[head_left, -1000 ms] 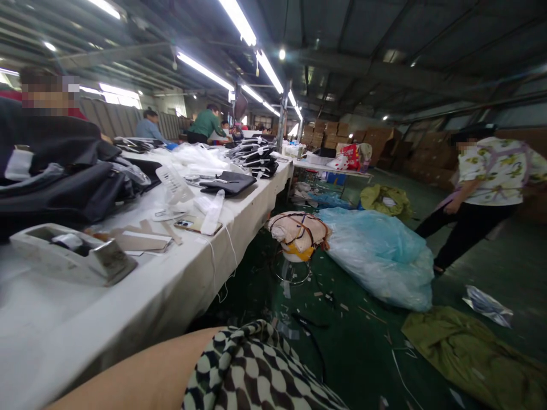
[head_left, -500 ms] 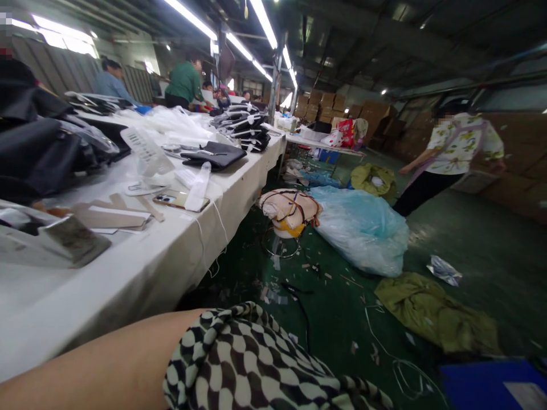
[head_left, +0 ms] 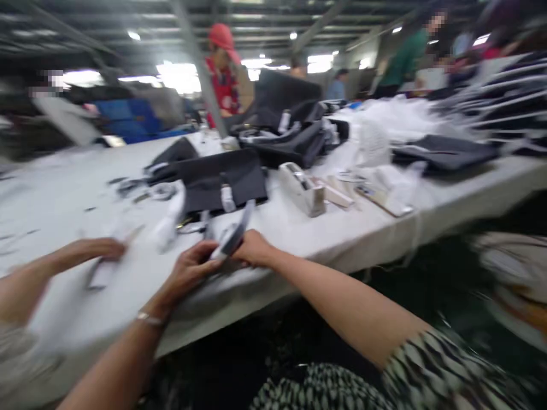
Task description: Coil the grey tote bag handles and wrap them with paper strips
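Note:
My left hand (head_left: pixel 192 266), with a band at its wrist, closes round the lower end of a blurred grey-and-white strip (head_left: pixel 236 234) just above the table's front edge. Against the strip's other side is my right hand (head_left: pixel 255 248), its fingers curled and partly hidden; it appears to grip the strip too. The strip is tilted, with its upper end raised; blur hides its exact kind. Right behind it lies a dark fabric piece (head_left: pixel 200 185) with a white tag (head_left: pixel 227 197). Metal-looking parts (head_left: pixel 190 226) rest by that piece's front edge.
A co-worker's hand (head_left: pixel 105 249) reaches over the white-covered table (head_left: pixel 55 193) at left. Right of the dark fabric stand a tape dispenser (head_left: pixel 302 191) and a phone (head_left: pixel 382 200). Dark stacked pieces (head_left: pixel 504 102) lie farther right. A person in a red cap (head_left: pixel 224 42) is across the table.
The view has swung left, from the aisle and floor to the table. Both my hands have come into view, at the grey-and-white strip; before, only one arm and its sleeve showed.

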`<action>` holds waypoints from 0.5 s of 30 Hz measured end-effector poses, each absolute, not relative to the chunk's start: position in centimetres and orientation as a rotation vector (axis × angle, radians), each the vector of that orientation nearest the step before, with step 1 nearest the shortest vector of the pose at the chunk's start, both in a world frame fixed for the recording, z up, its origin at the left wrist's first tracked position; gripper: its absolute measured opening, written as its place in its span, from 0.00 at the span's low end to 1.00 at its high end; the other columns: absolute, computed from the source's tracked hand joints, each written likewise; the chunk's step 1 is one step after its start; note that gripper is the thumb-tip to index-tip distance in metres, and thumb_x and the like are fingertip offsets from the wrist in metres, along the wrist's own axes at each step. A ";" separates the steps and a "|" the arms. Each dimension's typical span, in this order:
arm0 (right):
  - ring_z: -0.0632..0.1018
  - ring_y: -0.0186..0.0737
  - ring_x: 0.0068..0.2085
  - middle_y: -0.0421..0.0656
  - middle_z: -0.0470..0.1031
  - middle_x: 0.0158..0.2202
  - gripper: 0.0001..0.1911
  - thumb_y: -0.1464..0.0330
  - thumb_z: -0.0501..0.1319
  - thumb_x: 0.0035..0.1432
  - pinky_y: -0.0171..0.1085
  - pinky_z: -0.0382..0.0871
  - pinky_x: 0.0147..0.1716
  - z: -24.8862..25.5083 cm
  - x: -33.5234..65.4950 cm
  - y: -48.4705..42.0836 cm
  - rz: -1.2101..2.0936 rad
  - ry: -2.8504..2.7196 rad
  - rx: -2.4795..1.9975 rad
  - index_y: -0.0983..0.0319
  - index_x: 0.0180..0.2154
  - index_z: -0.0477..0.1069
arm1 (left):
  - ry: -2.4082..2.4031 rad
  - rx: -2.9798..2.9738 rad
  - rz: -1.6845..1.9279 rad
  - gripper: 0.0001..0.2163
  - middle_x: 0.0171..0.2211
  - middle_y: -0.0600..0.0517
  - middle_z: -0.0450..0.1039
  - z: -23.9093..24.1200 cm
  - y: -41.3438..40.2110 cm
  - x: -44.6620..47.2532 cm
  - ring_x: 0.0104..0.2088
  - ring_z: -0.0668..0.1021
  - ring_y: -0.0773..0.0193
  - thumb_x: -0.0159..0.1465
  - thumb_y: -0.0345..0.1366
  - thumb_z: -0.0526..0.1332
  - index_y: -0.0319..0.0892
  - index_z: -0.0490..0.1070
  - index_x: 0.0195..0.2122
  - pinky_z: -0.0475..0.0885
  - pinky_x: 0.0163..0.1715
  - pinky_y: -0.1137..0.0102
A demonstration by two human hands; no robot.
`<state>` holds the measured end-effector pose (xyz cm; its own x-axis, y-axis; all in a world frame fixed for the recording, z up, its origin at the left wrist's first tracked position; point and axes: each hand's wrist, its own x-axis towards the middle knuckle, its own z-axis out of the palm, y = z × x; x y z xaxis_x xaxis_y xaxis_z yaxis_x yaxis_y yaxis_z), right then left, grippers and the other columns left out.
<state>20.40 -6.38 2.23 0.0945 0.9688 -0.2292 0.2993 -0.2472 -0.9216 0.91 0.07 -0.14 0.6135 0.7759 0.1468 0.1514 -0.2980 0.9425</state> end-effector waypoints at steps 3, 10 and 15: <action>0.66 0.29 0.16 0.33 0.65 0.18 0.06 0.70 0.66 0.52 0.28 0.59 0.15 2.1 16.5 -3.5 1.242 -1.394 -1.565 0.64 0.28 0.70 | 0.701 1.737 0.747 0.21 0.41 0.49 0.74 0.4 -0.1 -2.9 0.43 0.75 0.58 0.51 0.44 0.72 0.39 0.74 0.44 0.68 0.46 0.66; 0.67 0.29 0.15 0.35 0.67 0.17 0.03 0.72 0.62 0.50 0.27 0.52 0.11 1.5 16.9 -3.1 1.230 -1.266 -1.579 0.63 0.28 0.69 | 0.652 1.821 0.806 0.21 0.42 0.48 0.71 0.4 0.0 -1.4 0.45 0.72 0.58 0.54 0.45 0.70 0.39 0.73 0.45 0.66 0.49 0.64; 0.66 0.27 0.15 0.39 0.71 0.20 0.01 0.73 0.60 0.52 0.27 0.50 0.11 2.3 18.3 -4.1 1.249 -1.245 -1.653 0.64 0.28 0.69 | 0.688 1.930 0.760 0.21 0.44 0.47 0.71 0.5 -0.3 -1.6 0.47 0.72 0.56 0.55 0.44 0.70 0.40 0.73 0.47 0.64 0.52 0.61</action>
